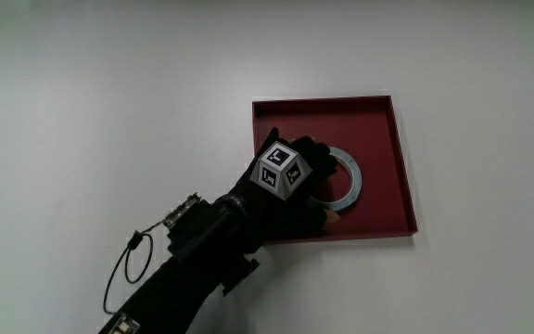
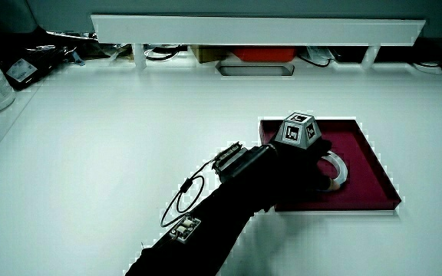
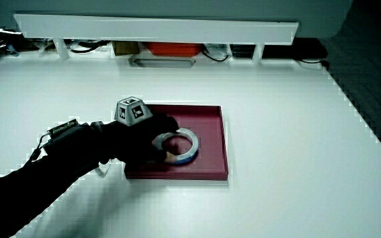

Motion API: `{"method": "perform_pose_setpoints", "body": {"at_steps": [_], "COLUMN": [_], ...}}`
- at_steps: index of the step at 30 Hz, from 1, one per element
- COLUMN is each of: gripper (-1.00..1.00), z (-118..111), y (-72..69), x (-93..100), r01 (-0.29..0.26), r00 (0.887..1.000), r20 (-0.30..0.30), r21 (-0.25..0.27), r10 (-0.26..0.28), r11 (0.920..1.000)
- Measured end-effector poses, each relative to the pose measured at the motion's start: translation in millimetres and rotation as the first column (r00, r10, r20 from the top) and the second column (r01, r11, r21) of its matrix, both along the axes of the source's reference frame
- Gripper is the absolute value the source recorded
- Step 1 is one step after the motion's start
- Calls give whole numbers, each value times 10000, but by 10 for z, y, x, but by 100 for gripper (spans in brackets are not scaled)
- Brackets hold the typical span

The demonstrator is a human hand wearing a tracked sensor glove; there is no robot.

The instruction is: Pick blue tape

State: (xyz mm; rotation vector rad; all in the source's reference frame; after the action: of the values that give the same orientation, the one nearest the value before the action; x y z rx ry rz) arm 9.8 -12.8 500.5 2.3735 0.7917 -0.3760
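White tabletop [image 1: 109, 83] filled every view, with a low white partition [image 3: 157, 30] standing along the edge farthest from the person in both side views. On that surface sat a shallow dark red tray [image 1: 392, 139] with a thin raised rim, square in outline.

Inside the tray lay the blue tape [image 1: 346, 181], a flat ring with a pale grey-white upper face and an open round centre through which the red floor showed. In a side view its outer band [image 3: 189, 154] looked blue. The roll rested flat on the tray floor, closer to the tray edge nearest the person than to the edge toward the partition, and apart from the tray's walls.

Bare table surrounded the tray on all sides, wide and open toward the partition and toward the table's edges. A strip of red floor stayed free between the tape and the tray walls.

The hand [image 1: 295, 181], in its black glove with the patterned cube [image 1: 281, 170] on its back, lay over the part of the tape nearest the forearm [image 1: 211, 241], reaching in across the tray corner nearest the person. Its fingers were curled down onto the ring and covered that portion of it; whether they were pinching the roll or only resting on it could not be told.
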Motion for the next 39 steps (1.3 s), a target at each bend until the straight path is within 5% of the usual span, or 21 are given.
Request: {"method": "perform_pose_setpoints", "body": {"at_steps": [9,18,27,39], "gripper": [0,33,67,100], "z": [65,25,25,-60], "y": [62,126,150,161], "x": [65,116,96,58], "r01": [-449,-850,-672,-548], "r00": [9989,9957,9943,9922], "r20": [156,-323,-738,-1032], "r21": [311,662,1241,1407], "r10": [445,873,768,697], "r11": [9985,9942,9900,9885]}}
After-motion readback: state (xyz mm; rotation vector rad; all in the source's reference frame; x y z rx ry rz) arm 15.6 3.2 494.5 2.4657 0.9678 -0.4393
